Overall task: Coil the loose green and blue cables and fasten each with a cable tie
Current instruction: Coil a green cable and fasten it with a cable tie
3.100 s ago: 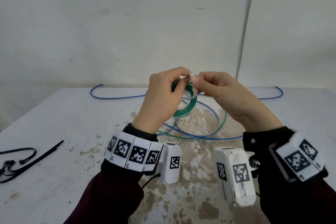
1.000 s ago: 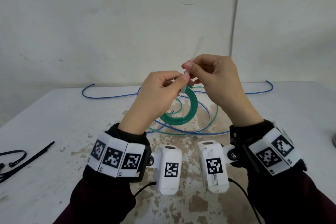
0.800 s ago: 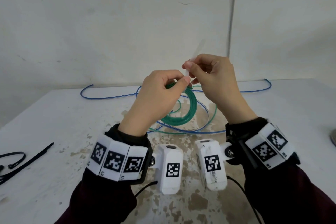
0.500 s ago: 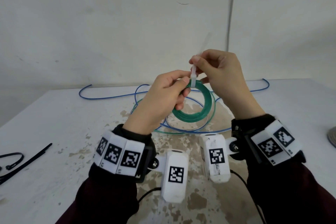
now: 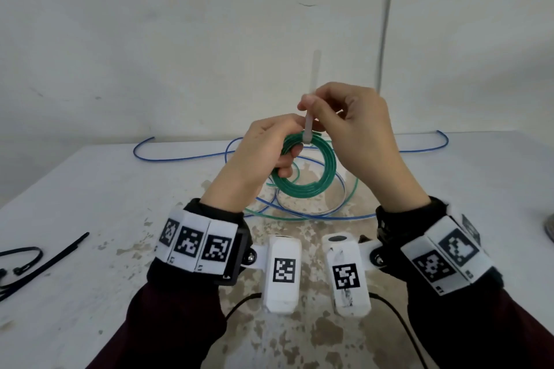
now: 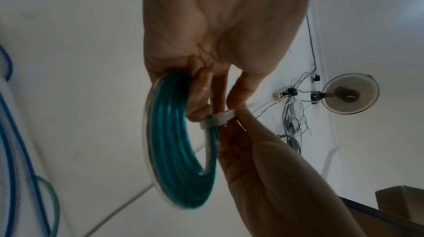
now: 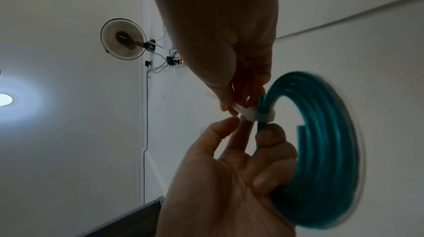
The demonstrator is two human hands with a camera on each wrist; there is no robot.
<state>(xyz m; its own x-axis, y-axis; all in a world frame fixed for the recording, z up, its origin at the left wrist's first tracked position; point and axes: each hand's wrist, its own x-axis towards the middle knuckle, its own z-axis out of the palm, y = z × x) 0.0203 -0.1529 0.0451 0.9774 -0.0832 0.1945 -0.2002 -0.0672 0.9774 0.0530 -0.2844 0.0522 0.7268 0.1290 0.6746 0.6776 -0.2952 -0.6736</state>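
Two hands engaged: left hand (image 5: 263, 156) grips green coil (image 5: 311, 177); right hand (image 5: 353, 135) fingers pinch white cable tie (image 5: 308, 129). Recommend pulling tail straight until snug.

Green cable (image 5: 305, 177) coiled, white cable tie (image 5: 308, 132) around it

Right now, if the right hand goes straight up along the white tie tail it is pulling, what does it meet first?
Nothing, it seems: above the right hand only the white plastic cable tie tail and the far wall show. Depth is unclear.
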